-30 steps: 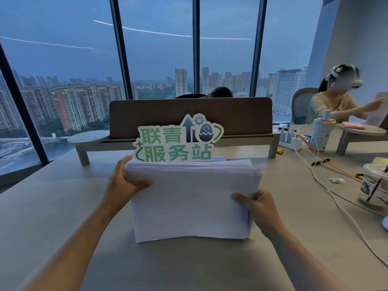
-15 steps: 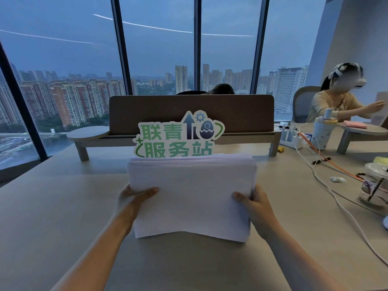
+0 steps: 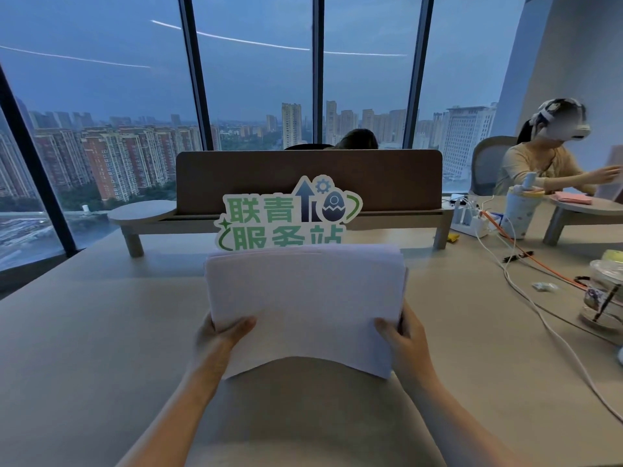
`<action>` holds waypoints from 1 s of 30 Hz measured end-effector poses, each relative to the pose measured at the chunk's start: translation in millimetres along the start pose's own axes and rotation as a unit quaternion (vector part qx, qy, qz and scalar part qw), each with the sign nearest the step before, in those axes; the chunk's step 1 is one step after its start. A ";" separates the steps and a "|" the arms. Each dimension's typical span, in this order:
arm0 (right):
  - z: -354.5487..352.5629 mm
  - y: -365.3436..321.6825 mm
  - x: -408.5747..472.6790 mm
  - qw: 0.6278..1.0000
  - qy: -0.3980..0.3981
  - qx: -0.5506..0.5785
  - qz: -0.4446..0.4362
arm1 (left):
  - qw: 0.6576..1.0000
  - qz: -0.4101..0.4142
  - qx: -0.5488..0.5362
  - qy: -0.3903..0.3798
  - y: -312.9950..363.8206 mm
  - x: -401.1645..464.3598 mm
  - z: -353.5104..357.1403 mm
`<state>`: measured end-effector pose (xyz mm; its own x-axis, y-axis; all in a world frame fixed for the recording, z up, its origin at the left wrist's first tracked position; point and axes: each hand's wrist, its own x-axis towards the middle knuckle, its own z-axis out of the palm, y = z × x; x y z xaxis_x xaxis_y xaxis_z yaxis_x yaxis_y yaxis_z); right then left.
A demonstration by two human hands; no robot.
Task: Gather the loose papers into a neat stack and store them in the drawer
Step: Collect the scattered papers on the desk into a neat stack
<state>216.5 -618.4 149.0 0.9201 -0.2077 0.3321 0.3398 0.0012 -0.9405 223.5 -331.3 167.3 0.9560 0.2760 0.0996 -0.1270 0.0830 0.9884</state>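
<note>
I have the stack point(image 3: 305, 305) up off the desk point(image 3: 84, 332), held in front of me over its near middle, with the green sign point(image 3: 286, 214) just behind it. My left hand point(image 3: 220, 335) grips the lower left edge, thumb curled over the front sheet and fingers behind where I cannot see them. My right hand point(image 3: 403, 335) grips the lower right edge the same way. The bottom edge sags upward in the middle between my hands, and the top edges look roughly level but slightly fanned.

To do this squaring well, I think I should loosen both grips a little, let the sheets drop on their long edge against the desk and tap, then turn the stack and tap a short edge too. Squeezing hard would lock the stray sheets in place. After that it needs a flat carry, one hand under, so nothing slides out. No drawer shows from here.

Counted: one stack, its sheets too many and too close to number; two hands on it; one sign; one shelf point(image 3: 337, 176) along the far side; two other people, one at the far right point(image 3: 539, 163) and one mostly hidden behind the shelf.
</note>
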 end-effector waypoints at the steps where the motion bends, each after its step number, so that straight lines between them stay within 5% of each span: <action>1: 0.0 2.2 -0.7 1.000 0.005 0.021 0.004 | 1.000 -0.007 -0.001 -0.006 -2.6 -1.0 -1.2; 16: 14.2 -13.8 1.9 0.996 0.072 0.014 -0.042 | 1.000 0.009 0.000 -0.012 -17.8 1.8 -8.3; 20: 14.9 -49.8 18.3 0.970 0.111 -0.149 -0.155 | 1.000 0.017 0.007 0.004 -18.5 5.0 -7.0; 24: 17.7 -65.9 24.7 0.897 0.085 -0.364 -0.236 | 1.000 0.017 -0.002 0.002 -19.0 4.5 -7.6; 30: 12.9 -58.9 22.8 0.899 0.111 -0.365 -0.217 | 0.999 0.024 -0.023 -0.009 -14.6 0.8 -8.0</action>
<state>220.0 -610.6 212.8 0.6430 -0.2233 0.7326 0.3646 -0.7519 -0.5493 224.1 -324.6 152.0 0.9527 0.2642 0.1500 -0.1854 0.1145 0.9760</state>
